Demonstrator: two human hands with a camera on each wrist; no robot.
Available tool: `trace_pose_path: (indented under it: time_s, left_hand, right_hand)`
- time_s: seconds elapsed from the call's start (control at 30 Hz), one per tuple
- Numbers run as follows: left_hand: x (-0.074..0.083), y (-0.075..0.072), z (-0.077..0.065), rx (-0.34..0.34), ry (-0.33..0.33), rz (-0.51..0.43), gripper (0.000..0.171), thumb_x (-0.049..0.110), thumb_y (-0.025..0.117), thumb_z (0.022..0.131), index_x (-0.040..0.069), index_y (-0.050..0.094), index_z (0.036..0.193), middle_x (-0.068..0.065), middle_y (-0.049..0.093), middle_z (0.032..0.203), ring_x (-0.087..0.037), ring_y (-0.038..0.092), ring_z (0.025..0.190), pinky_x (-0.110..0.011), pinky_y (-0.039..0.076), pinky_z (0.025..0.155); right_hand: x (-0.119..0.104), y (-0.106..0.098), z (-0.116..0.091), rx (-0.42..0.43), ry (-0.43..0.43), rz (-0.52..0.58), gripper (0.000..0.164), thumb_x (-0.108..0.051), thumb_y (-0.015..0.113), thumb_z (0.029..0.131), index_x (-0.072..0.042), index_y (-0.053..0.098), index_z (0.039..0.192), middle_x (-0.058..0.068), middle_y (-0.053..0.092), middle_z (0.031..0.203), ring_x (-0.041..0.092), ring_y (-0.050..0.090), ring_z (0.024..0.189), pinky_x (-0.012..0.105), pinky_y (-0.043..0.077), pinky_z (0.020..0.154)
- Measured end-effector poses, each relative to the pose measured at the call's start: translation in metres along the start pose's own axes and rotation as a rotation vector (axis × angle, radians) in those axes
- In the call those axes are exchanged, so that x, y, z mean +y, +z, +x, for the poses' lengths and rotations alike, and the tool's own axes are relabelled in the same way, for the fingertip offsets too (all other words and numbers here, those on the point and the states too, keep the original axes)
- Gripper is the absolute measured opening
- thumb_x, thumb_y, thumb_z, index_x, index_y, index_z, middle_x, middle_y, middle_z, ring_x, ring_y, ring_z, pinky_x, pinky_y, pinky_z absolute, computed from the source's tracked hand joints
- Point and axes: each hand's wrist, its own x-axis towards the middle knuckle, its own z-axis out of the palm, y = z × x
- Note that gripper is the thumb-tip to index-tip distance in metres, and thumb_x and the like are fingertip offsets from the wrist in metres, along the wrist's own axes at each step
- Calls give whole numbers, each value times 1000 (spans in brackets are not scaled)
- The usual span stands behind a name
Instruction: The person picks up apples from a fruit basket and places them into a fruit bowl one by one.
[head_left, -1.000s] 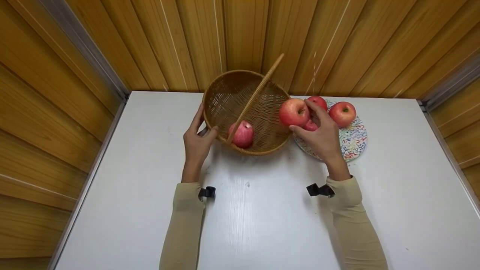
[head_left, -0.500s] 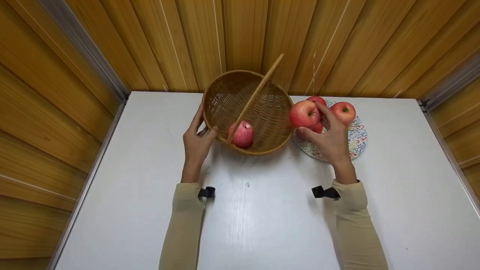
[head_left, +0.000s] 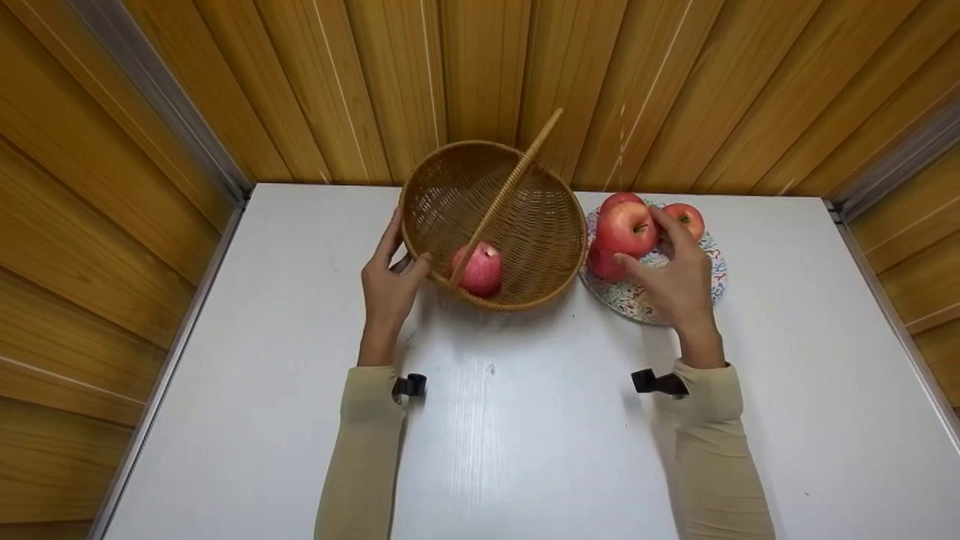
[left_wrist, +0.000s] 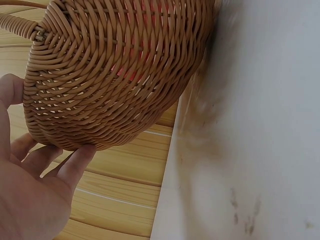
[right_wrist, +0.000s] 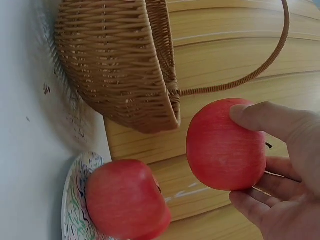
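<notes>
A brown wicker basket point(head_left: 544, 247) with a thin arched handle stands near the back of the white table, one red apple point(head_left: 482, 270) inside it. My left hand point(head_left: 391, 281) grips the basket's left rim, thumb on one side and fingers on the other, as the left wrist view shows too. Between thumb and fingers my right hand point(head_left: 679, 285) holds a red apple point(right_wrist: 225, 145), raised above a speckled round plate point(head_left: 716, 262). On that plate lie more apples: one at the front left point(right_wrist: 125, 197), one behind the held apple, and one at the right point(head_left: 685, 219).
The plate stands close by the basket's right side. Wood-panelled walls point(head_left: 480, 67) rise behind the white table point(head_left: 480, 435) and at both sides. A black camera strap point(head_left: 660, 382) sits on each wrist.
My right hand has moved right with its apple, from beside the basket's rim to over the plate. The left hand keeps its grip on the basket, which stays in place.
</notes>
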Motion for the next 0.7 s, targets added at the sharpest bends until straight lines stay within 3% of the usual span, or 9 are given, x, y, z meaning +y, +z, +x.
trace_pose_path:
  time_s: [0.23, 0.7]
  left_hand:
    - [-2, -2, -1, 0, 28, 11, 76, 7, 73, 93, 26, 48, 162, 0, 50, 160, -26, 52, 142, -43, 56, 101]
    - [-1, -1, 0, -4, 24, 5, 76, 9, 72, 92, 26, 48, 162, 1, 50, 160, -25, 51, 142, -43, 57, 100]
  right_hand:
    - [8, -9, 1, 27, -11, -33, 77, -15, 91, 86, -3, 55, 153, 15, 61, 148, 30, 60, 131, 30, 51, 108]
    - [21, -28, 4, 46, 74, -38, 82, -16, 89, 88, -5, 49, 158, 13, 55, 154, 30, 53, 140, 32, 46, 113]
